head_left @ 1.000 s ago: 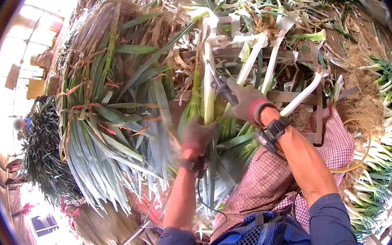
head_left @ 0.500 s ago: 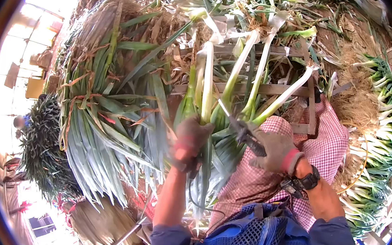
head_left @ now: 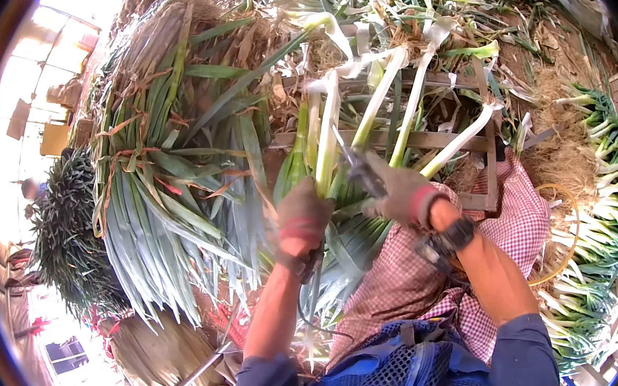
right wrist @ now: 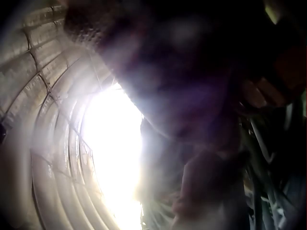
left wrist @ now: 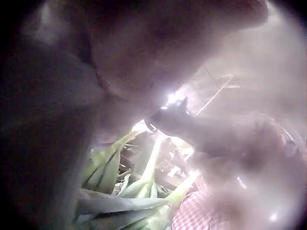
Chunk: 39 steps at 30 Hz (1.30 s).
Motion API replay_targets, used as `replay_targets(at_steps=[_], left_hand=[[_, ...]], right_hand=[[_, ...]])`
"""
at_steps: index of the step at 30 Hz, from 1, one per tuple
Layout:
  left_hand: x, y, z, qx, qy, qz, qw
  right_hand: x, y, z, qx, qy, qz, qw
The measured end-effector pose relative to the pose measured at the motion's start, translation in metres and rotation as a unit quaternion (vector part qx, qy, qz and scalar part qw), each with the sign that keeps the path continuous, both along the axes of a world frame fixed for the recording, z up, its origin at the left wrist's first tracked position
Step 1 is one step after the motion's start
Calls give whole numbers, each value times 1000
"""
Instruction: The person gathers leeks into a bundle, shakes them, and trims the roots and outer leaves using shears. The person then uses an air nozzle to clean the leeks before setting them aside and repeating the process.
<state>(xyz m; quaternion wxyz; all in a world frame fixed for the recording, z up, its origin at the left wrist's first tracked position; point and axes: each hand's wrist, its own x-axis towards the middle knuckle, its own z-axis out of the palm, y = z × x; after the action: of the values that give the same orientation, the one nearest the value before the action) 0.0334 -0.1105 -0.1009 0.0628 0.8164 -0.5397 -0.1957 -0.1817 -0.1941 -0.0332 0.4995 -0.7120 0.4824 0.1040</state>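
In the head view my gloved left hand (head_left: pixel 304 218) grips a leek (head_left: pixel 326 139) around its green part, white end pointing up the frame. My gloved right hand (head_left: pixel 406 195) holds a dark-handled tool (head_left: pixel 362 174), its thin pale tip beside that leek's white shaft. Several other leeks (head_left: pixel 379 100) fan out to the right, their leaves lying over the lap. The left wrist view shows leek stalks (left wrist: pixel 152 165) below a blurred hand. In the right wrist view the hand is dark and its grip is hidden.
A big bundle of leeks (head_left: pixel 156 179) lies at the left. A wooden frame (head_left: pixel 431 140) stands beyond the hands among scattered leaf scraps. Rows of leeks (head_left: pixel 599 240) line the right side. A checked cloth (head_left: pixel 517 204) covers the legs, with a yellow ring (head_left: pixel 575 238) beside it.
My right hand has come back up and left, bringing the tool to the gripped leek after dropping toward the lap. The left hand keeps its grip, nearly in place.
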Motion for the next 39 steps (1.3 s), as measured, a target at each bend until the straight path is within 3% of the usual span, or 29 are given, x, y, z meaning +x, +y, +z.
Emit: replay_targets(at_steps=[3, 5, 7, 8, 10, 14, 15, 18, 20, 25, 27, 28, 29, 31, 32, 33, 34, 36, 39], left_hand=[[1, -2, 0, 15, 8, 3, 1000], [1, -4, 0, 18, 6, 11, 1000], [6, -6, -1, 15, 56, 3, 998], [10, -8, -1, 15, 55, 2, 998], [20, -12, 0, 43, 299, 94, 949], [38, -10, 13, 8, 429, 96, 898], [36, -8, 30, 10, 426, 103, 899], [35, -3, 63, -9, 440, 98, 893], [32, 5, 82, -13, 446, 91, 890], [31, 32, 116, -5, 467, 56, 883], [30, 40, 131, -27, 510, 59, 858], [29, 43, 141, -49, 528, 52, 846], [28, 43, 152, -70, 546, 44, 834], [26, 37, 177, -88, 571, 24, 816], [31, 29, 184, -98, 578, 9, 810], [35, 20, 191, -105, 584, -5, 805], [33, 7, 201, -123, 556, 4, 822], [28, -26, 204, -183, 505, 8, 844], [20, -74, 177, -177, 473, -32, 863]], right_hand=[[16, -40, -23, -62, -9, -49, 997], [26, -62, -16, -33, 31, -83, 995], [23, -75, -53, -110, -4, -72, 991], [20, -73, -46, -110, -5, -73, 991], [11, -58, -23, -16, -7, -29, 999], [-18, -17, -40, 2, -3, 15, 1000], [-27, -12, -39, -56, -30, 50, 997], [-39, -11, -35, -39, -25, 31, 998], [-41, -19, -35, -123, -110, 36, 986], [-16, -48, -12, -132, -93, 123, 979], [-7, -62, -3, -62, -35, 78, 994], [-5, -77, -1, -99, -8, 80, 992], [-5, -89, 19, -69, -13, 41, 997], [-13, -126, 12, -151, -48, -43, 986], [-16, -146, 27, -207, 20, -77, 975], [-26, -160, 36, -209, -50, -137, 967], [-28, -156, 70, -219, -43, -185, 957], [-38, -178, 62, -335, -27, -189, 923], [-49, -138, 75, -311, -59, -164, 934]])
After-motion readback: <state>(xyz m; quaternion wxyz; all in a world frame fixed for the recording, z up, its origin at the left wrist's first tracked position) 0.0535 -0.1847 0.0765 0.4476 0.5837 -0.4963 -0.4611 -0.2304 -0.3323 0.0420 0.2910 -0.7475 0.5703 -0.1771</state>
